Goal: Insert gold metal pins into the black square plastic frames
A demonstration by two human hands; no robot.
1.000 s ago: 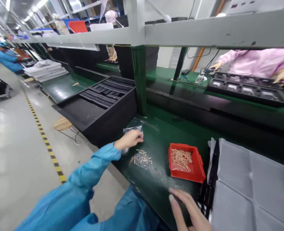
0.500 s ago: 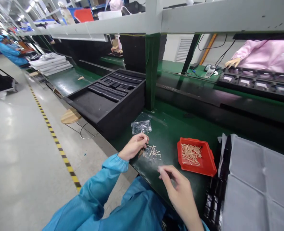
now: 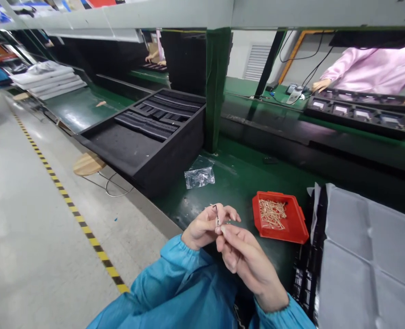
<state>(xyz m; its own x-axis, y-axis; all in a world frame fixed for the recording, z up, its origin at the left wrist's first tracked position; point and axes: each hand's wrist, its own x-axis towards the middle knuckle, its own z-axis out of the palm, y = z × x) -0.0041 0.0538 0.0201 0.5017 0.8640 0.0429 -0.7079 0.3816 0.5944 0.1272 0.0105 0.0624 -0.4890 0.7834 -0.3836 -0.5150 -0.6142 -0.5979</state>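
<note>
On the green worktop [image 3: 237, 183] lie one grey padded sheet [image 3: 367, 256], one black foam box [image 3: 127, 146], one red tray [image 3: 279, 217] heaped with many tan pins [image 3: 273, 214], and one clear plastic bag [image 3: 199, 177]. Just left of the tray, the left hand [image 3: 204, 226] and right hand [image 3: 247, 260] press together, pinching one thin dark pin [image 3: 216, 214]

Left hand [image 3: 200, 228]: 1
Right hand [image 3: 247, 260]: 1
Thin piece in hand [image 3: 216, 215]: 1
Red tray [image 3: 293, 214]: 1
Clear plastic bag [image 3: 199, 177]: 1
Black foam tray [image 3: 171, 164]: 1
Grey padded sheet [image 3: 370, 256]: 1
Wooden stool [image 3: 88, 163]: 1
</note>
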